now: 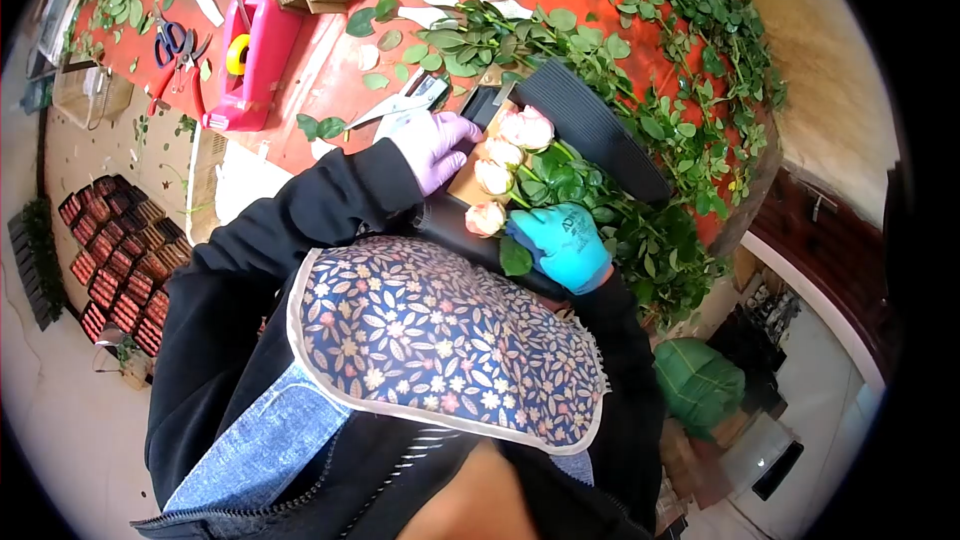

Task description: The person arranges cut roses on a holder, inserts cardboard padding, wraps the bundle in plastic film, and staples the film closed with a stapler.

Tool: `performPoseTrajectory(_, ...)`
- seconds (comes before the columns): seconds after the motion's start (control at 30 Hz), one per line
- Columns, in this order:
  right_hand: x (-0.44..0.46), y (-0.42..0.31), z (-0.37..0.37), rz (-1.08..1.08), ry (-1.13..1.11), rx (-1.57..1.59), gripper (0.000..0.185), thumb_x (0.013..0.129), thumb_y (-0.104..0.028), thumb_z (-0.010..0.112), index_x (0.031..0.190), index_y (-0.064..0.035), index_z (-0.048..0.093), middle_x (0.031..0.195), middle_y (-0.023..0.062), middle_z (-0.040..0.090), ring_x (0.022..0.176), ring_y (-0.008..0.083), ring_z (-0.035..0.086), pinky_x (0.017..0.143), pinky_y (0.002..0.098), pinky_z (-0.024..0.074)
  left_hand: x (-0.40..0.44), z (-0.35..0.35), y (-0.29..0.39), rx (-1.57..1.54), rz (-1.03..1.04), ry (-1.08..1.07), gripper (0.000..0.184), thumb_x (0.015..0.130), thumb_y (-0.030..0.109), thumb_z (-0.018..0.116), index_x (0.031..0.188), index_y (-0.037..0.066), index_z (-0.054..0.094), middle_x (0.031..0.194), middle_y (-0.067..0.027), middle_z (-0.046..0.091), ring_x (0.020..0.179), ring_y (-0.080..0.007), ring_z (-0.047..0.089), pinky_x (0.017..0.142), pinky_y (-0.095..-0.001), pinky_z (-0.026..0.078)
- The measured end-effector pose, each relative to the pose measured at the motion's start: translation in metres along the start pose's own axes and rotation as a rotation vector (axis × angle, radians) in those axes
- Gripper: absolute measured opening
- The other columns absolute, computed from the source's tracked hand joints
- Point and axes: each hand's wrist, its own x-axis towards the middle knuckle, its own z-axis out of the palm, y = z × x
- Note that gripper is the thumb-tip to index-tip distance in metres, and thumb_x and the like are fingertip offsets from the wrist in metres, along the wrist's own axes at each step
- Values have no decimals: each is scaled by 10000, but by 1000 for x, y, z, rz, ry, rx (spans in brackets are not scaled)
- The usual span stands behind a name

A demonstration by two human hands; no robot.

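Floral apron point(450, 340) nearest me; beyond it, mid-frame, pale roses point(492, 177) already sit in a row over brown card point(466, 184). My left hand point(437, 148) bends its fingers near them, my right hand point(562, 246) curls beside the lowest bloom; neither grip is clear. Leafy stems point(690, 130), upper right, look unsorted.
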Motion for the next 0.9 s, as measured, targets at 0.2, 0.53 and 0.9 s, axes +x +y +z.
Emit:
performPoseTrajectory(0.2, 11, -1, 7, 29, -134, -48, 104, 870, -259, 606, 886, -157, 592, 640, 78, 617, 588, 294, 630, 552, 422, 483, 5, -1, 3, -31, -131, -121, 309, 841, -69, 536, 1126, 40, 590, 993, -121, 668, 797, -237, 669, 734, -322, 522)
performPoseTrajectory(0.53, 6, 1, 12, 41, -161, -69, 120, 873, -255, 591, 919, -149, 625, 681, 85, 643, 625, 296, 648, 572, 426, 491, 8, 3, 4, -146, -167, -133, 252, 828, -4, 582, 1067, 76, 574, 922, -144, 631, 896, -338, 607, 788, -385, 478)
performPoseTrajectory(0.9, 7, 1, 10, 101, -155, -4, 127, 828, -239, 631, 912, -145, 645, 691, 98, 644, 645, 308, 651, 590, 446, 492, 9, 8, 5, 6, -66, -69, 362, 822, 12, 612, 1169, 86, 545, 1014, -150, 608, 914, -365, 595, 810, -409, 475)
